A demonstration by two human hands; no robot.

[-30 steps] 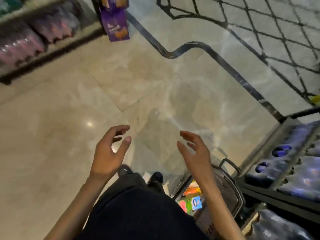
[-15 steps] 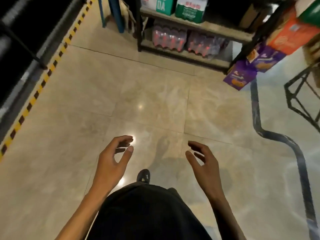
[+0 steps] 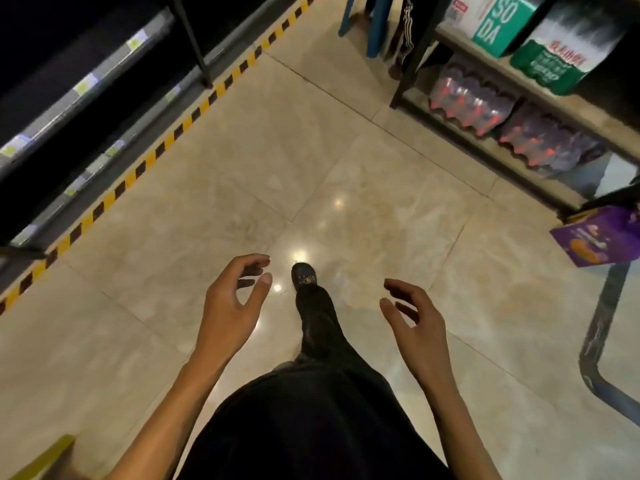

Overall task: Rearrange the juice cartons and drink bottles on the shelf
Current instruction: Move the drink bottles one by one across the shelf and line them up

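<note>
Mostly glossy beige tiled floor [image 3: 242, 174] fills the frame. Dark shelving [image 3: 69, 81] with pale price tags runs across the upper left, and a yellow-black striped tape [image 3: 180, 129] lies on the floor along its base. A second shelf [image 3: 602, 123] sits in the upper right. The person's dark clothing and one dark trouser leg [image 3: 318, 327] take up the bottom centre. Shrink-wrapped packs of drink bottles [image 3: 471, 98] with red labels lie on the lowest level of the upper-right shelf, well apart from both hands. Above them are a teal box [image 3: 498, 22] printed SODA and a green-and-white box [image 3: 554, 57]; whether either holds juice cartons, can't tell. A purple box [image 3: 595, 240] is at the right edge. The left hand [image 3: 230, 303] and right hand [image 3: 419, 327] are in the lower centre over the floor, both empty with fingers loosely curled. A dark shoe [image 3: 304, 277] is between them.
</note>
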